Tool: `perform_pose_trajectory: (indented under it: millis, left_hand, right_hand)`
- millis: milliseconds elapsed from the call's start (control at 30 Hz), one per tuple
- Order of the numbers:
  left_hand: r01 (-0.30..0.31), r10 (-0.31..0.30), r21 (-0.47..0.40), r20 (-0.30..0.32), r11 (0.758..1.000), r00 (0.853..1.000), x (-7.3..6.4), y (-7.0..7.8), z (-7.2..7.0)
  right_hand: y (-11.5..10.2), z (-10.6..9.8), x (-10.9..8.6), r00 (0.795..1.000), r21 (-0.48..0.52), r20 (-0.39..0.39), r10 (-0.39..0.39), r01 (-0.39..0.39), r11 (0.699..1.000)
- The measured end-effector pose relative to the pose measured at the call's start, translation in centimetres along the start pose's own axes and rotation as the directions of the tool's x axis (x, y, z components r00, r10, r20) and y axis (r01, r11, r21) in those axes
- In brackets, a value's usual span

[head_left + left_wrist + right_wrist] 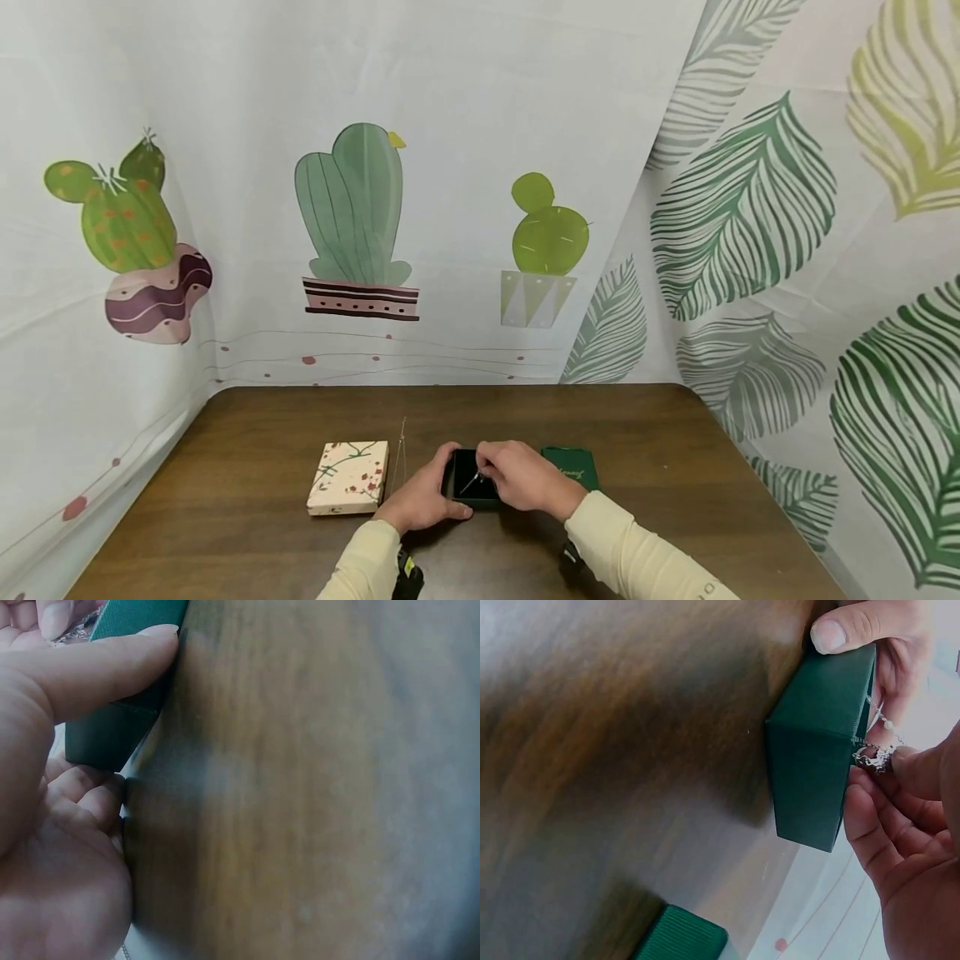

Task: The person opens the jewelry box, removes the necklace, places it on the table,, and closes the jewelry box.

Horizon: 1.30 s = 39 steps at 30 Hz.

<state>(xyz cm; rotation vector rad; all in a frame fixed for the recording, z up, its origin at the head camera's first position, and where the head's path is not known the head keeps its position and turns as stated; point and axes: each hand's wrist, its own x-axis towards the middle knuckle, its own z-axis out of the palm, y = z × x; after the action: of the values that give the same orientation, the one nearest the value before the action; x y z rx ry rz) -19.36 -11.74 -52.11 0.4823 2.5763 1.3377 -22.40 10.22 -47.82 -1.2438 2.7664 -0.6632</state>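
A small green jewelry box (pixel 477 503) with a black inside sits on the table in front of me. My left hand (pixel 422 498) grips it from the left, thumb on the near side and fingers round the far side. Over the box's opening, my right hand (pixel 525 478) pinches a bunched silver chain (pixel 876 759) between thumb and fingertips. Part of the chain hangs at the box's rim in the right wrist view. Whether it is a bracelet or a necklace I cannot tell.
A green lid-like piece (pixel 572 467) with gold lettering lies to the right, behind my right forearm. On the left is a cream box (pixel 348 477) with a floral print. Beside it a thin necklace (pixel 402 442) lies stretched on the brown table (pixel 247 500). Printed curtains hang behind.
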Motion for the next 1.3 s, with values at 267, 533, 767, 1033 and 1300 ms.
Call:
perform_pose_trajectory:
  millis: [267,533,767,1033,1300]
  left_hand:
    - [-0.002,0.002,-0.006,-0.001,1.000,1.000,0.0,0.0,0.0]
    - [0.010,-0.010,-0.007,-0.001,1.000,1.000,0.2,-0.3,0.0]
    - [-0.001,0.001,-0.005,-0.004,1.000,1.000,0.0,0.0,0.0]
    - [-0.004,0.004,-0.002,-0.006,1.000,1.000,0.0,0.0,0.0]
    - [-0.007,0.007,0.001,-0.007,1.000,1.000,0.0,-0.1,0.0]
  right_hand:
    - [0.2,-0.2,0.0,1.000,-0.010,-0.014,-0.020,0.020,1.000]
    - [0.2,-0.6,0.2,0.999,-0.016,-0.019,-0.049,0.049,0.999]
    - [0.1,-1.1,0.4,0.999,0.006,-0.024,-0.037,0.038,0.999]
    - [0.0,-1.9,0.7,0.998,0.024,-0.057,-0.030,0.031,0.999]
    - [-0.1,-2.9,0.8,0.994,0.044,-0.103,-0.048,0.053,0.998]
